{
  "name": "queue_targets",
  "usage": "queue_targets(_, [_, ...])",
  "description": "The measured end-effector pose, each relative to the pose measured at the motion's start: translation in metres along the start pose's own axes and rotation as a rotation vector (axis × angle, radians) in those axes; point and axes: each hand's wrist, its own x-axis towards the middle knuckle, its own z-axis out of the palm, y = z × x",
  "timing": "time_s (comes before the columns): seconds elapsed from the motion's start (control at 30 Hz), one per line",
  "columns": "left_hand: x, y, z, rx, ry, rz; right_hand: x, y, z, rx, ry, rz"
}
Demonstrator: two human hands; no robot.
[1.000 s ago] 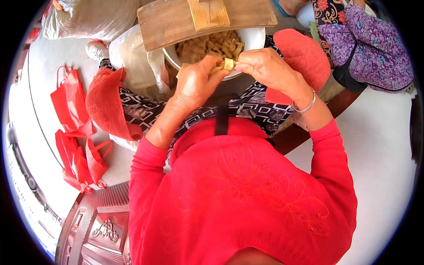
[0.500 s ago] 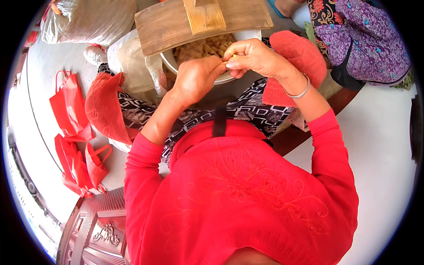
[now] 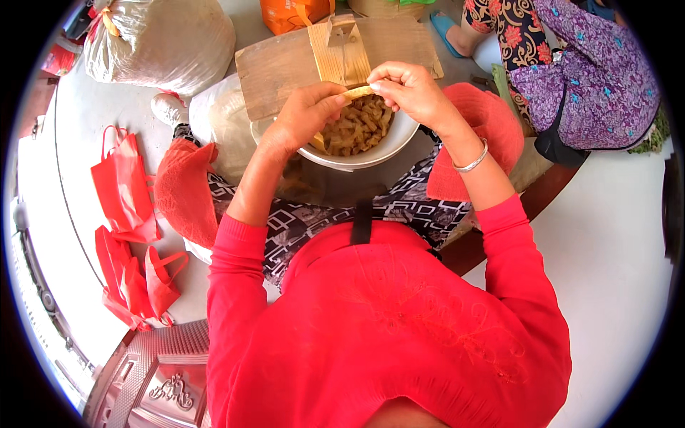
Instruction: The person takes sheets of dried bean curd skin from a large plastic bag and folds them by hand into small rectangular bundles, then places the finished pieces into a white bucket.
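Between my two hands, above a white basin (image 3: 404, 135), a pale yellow-brown strip (image 3: 358, 93) of what looks like pickled vegetable is held nearly level. My left hand (image 3: 311, 110) grips its left end, fingers closed; another yellowish piece shows below that palm, and I cannot tell whether it is held. At the other end, my right hand (image 3: 412, 91) pinches the strip between thumb and fingers. Many brown strips (image 3: 360, 128) fill the basin. Across its far side lies a wooden board (image 3: 275, 75) with a lighter wooden block (image 3: 330, 57) fixed on it.
A large whitish sack (image 3: 160, 46) stands at the far left, near several red bags (image 3: 125, 185) on the floor. An orange bag (image 3: 289, 14) is beyond the board. To the right sits another person in purple patterned clothing (image 3: 592, 78). Red cloths (image 3: 182, 189) cover my knees.
My hands have moved apart, and the strip between them now shows at length. The view has shifted, so more of the basin's contents and the orange bag show.
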Motion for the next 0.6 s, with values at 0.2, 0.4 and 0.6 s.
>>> queue_targets(0.2, [0.032,0.012,-0.023,0.026,0.053,0.003,0.03,0.001,0.0,-0.053,0.143,-0.108])
queue_targets(0.4, [0.05,0.007,-0.028,-0.038,0.073,0.003,0.047,0.026,0.0,-0.19,0.241,-0.137])
queue_targets(0.6, [0.064,-0.011,-0.027,0.522,0.25,0.12,0.045,0.024,0.014,-0.354,0.325,-0.176])
